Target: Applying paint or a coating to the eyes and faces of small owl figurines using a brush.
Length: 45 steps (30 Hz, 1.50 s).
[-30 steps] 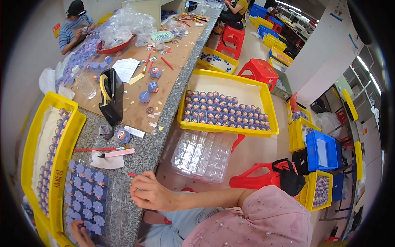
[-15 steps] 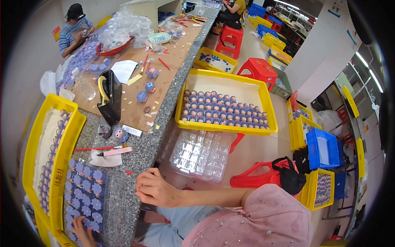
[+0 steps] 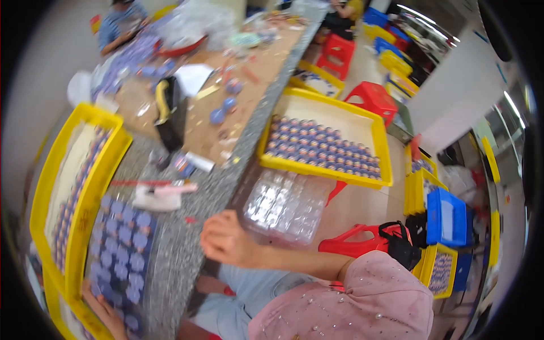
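A clear plastic tray of small purple flower-topped figurines (image 3: 122,249) lies on the speckled stone tabletop at the lower left. My left hand (image 3: 105,311) is at its near left edge, beside the wall of a yellow bin (image 3: 79,249); the fingers look stretched out, with nothing visible in them, though blurred. More figurines stand in a row in that bin. My right hand (image 3: 226,238) is at the table's edge, fingers curled into a loose fist, with nothing seen in it.
A pink-handled tool (image 3: 173,190) lies on white paper beyond the tray, near a black tape dispenser (image 3: 170,116). Right of the table are a yellow bin of figurines (image 3: 326,175), stacked clear plastic trays (image 3: 283,207) and red stools (image 3: 371,102). A person (image 3: 122,28) sits far left.
The view has shifted and blurred. My left hand has drawn back from over the purple figurines to the tray's left edge. My right hand stays curled, now raised slightly at the table edge.
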Tool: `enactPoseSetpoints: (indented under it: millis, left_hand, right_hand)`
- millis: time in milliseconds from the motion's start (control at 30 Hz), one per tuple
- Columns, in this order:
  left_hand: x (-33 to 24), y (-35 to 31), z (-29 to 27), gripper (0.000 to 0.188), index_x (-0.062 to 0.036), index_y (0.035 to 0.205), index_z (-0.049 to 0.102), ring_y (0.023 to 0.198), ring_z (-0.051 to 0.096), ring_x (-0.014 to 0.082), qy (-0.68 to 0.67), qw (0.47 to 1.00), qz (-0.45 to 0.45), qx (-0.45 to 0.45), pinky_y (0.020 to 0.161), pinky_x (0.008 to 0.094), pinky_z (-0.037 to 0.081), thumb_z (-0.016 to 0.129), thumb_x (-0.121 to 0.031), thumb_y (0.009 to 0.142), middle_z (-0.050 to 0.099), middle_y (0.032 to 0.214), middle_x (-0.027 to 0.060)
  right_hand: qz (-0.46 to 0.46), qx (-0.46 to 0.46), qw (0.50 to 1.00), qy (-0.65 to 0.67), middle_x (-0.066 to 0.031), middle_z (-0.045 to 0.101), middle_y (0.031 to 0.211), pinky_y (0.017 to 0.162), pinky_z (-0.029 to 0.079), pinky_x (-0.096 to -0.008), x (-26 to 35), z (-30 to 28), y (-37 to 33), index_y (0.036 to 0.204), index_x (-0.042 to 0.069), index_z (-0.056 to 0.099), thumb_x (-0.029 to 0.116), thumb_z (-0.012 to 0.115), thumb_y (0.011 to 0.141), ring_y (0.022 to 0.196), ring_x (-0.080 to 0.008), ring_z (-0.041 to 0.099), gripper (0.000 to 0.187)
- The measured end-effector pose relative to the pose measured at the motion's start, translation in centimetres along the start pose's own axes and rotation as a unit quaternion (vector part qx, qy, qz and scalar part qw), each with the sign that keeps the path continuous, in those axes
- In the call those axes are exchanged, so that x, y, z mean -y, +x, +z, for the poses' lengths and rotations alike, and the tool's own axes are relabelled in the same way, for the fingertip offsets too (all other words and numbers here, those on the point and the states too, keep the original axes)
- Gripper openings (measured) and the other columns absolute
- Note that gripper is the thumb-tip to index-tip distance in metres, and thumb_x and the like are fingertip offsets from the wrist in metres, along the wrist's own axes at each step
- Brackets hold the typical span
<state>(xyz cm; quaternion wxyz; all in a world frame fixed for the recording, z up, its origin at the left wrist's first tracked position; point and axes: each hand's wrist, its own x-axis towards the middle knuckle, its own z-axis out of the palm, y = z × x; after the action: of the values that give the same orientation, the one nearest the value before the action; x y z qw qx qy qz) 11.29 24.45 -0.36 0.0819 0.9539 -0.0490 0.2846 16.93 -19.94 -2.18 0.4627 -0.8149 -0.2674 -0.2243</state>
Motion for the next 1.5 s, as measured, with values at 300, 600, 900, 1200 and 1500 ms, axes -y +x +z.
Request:
enactPoseSetpoints:
  millis: [300,600,900,1200,1500]
  left_hand:
    - [-16.7,-1.8,-3.6,0.047,-0.0084,0.116,0.050,0.078,0.054,0.0207,-0.818,0.450,-0.324,-0.152,0.064,0.0254,0.045,0.051,-0.048,0.090,0.051,0.121,0.0191]
    - [-24.4,-4.7,-0.3,0.023,-0.0126,0.110,0.050,0.083,0.046,0.0231,-0.894,0.154,-0.406,-0.111,0.069,0.0281,0.043,0.041,-0.030,0.098,0.049,0.115,0.0164]
    - [-24.0,-5.2,0.4,0.047,0.0022,0.127,0.043,0.075,0.045,0.0197,-0.932,0.068,-0.347,-0.081,0.060,0.0260,0.039,0.030,-0.034,0.100,0.051,0.108,0.0158]
    - [-24.5,-6.7,-0.1,0.054,0.0027,0.128,0.042,0.080,0.049,0.0210,-0.918,0.073,-0.382,-0.081,0.069,0.0283,0.044,0.024,-0.040,0.102,0.055,0.108,0.0147]
    - [-26.3,-6.4,-0.4,0.044,-0.0020,0.102,0.053,0.088,0.057,0.0244,-0.896,0.129,-0.415,-0.095,0.081,0.0355,0.044,0.029,-0.039,0.101,0.060,0.095,0.0127]
  right_hand:
    - [0.014,0.019,0.995,-0.096,-0.0094,0.059,0.084,0.074,0.042,-0.0340,-2.5,-2.1,4.3,0.082,0.004,0.063,0.002,0.061,0.079,0.082,-0.0228,0.057,0.005]
    - [-0.112,0.111,0.967,-0.198,-0.0168,0.061,0.082,0.062,0.047,-0.0424,-7.0,4.4,13.0,0.092,0.002,0.062,0.001,0.059,0.079,0.068,-0.0342,0.060,0.013]
    - [0.011,0.265,0.915,-0.302,-0.0207,0.066,0.083,0.072,0.050,-0.0437,-11.9,6.8,17.7,0.088,0.001,0.066,0.012,0.060,0.076,0.081,-0.0366,0.064,0.017]
    - [-0.009,0.208,0.966,-0.152,-0.0118,0.064,0.082,0.058,0.049,-0.0306,5.7,-0.5,15.0,0.092,-0.001,0.056,0.010,0.056,0.087,0.067,-0.0180,0.063,0.012]
    - [0.002,0.394,0.841,0.370,-0.0202,0.056,0.099,0.069,0.052,-0.0286,11.6,1.3,3.5,0.097,0.003,0.037,-0.012,0.046,0.086,0.078,-0.0192,0.061,0.020]
